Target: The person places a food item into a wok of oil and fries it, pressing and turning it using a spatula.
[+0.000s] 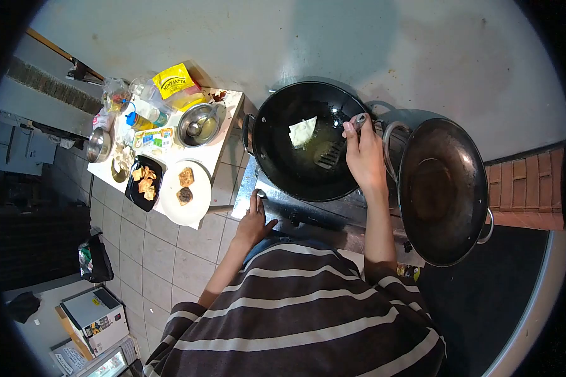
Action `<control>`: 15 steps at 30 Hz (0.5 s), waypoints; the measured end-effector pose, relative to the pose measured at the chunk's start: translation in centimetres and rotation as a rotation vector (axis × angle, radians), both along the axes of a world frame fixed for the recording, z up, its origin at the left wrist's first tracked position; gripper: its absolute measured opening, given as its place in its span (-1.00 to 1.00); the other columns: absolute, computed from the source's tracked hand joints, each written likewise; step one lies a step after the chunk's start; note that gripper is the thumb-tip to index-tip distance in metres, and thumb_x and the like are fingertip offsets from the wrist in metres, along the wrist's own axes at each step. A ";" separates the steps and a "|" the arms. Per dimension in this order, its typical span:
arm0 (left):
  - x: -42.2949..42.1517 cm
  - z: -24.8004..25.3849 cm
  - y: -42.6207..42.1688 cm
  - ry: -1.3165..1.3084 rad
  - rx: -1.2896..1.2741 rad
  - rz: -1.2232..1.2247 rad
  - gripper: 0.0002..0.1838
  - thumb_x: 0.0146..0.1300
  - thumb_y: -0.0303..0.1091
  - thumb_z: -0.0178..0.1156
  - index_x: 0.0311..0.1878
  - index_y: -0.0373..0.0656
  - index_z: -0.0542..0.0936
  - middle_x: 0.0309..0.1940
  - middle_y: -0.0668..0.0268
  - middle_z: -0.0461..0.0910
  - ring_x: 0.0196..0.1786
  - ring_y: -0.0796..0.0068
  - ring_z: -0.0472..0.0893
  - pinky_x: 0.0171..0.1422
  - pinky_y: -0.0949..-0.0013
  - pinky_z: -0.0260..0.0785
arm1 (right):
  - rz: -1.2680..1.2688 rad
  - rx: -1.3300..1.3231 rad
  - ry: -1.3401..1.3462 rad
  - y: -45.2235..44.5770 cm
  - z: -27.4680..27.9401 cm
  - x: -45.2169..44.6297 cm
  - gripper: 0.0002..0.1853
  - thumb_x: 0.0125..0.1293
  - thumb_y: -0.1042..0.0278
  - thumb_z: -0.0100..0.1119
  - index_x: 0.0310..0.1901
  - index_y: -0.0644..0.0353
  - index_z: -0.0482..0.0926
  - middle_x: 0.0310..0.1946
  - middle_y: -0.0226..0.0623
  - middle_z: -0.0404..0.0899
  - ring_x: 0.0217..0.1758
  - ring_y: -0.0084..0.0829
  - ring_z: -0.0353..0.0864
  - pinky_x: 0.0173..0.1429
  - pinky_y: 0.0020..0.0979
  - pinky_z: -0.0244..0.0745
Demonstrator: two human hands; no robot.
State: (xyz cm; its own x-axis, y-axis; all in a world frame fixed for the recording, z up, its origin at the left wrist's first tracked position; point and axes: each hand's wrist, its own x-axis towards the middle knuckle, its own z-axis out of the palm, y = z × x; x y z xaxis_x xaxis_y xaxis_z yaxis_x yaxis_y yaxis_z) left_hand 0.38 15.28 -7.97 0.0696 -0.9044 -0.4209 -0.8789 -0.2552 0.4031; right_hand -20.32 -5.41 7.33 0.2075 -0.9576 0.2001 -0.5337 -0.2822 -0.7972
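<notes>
My right hand [365, 157] is closed round the handle of a slotted spatula [327, 154], whose dark slotted head lies in the oil of a black wok [281, 164]. A pale, folded piece of food [302, 132] sits in the wok, left of the spatula's head. My left hand [254, 221] is beside the stove's metal front edge, below the wok; its fingers are partly spread and nothing shows in them.
Right of the stove stands a second wok [443, 188]. On the white table [227, 119] at left are a white plate [198, 207] with two browned pieces, a black dish [134, 188] of fried pieces, a metal bowl [185, 130] and a yellow pouch [173, 80].
</notes>
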 end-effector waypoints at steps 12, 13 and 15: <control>-0.4 0.8 -0.3 -0.026 0.032 0.025 -0.03 0.22 -0.01 0.26 0.36 -0.62 0.02 0.48 -0.19 -0.21 0.19 -0.25 0.48 0.28 0.09 0.40 | -0.041 -0.019 0.072 0.3 -0.4 -0.1 -0.78 0.47 0.28 -0.03 -0.12 0.31 0.34 -0.32 0.10 0.57 -0.17 0.19 0.56 -0.10 -0.06 0.43; -0.3 0.6 -0.2 -0.025 0.032 0.024 -0.03 0.22 -0.01 0.26 0.36 -0.62 0.02 0.48 -0.19 -0.21 0.19 -0.25 0.48 0.28 0.09 0.40 | -0.044 0.005 0.075 0.3 -0.5 -0.1 -0.78 0.47 0.28 -0.03 -0.12 0.31 0.33 -0.32 0.10 0.56 -0.17 0.19 0.56 -0.10 -0.05 0.42; -0.2 -0.1 0.0 -0.025 -0.028 0.019 -0.03 0.21 -0.01 0.27 0.36 -0.61 0.03 0.47 -0.18 -0.20 0.17 -0.23 0.49 0.27 0.09 0.40 | -0.016 0.013 -0.010 0.5 -0.1 -0.1 -0.78 0.47 0.28 -0.03 -0.12 0.30 0.33 -0.33 0.09 0.56 -0.18 0.19 0.56 -0.10 -0.06 0.42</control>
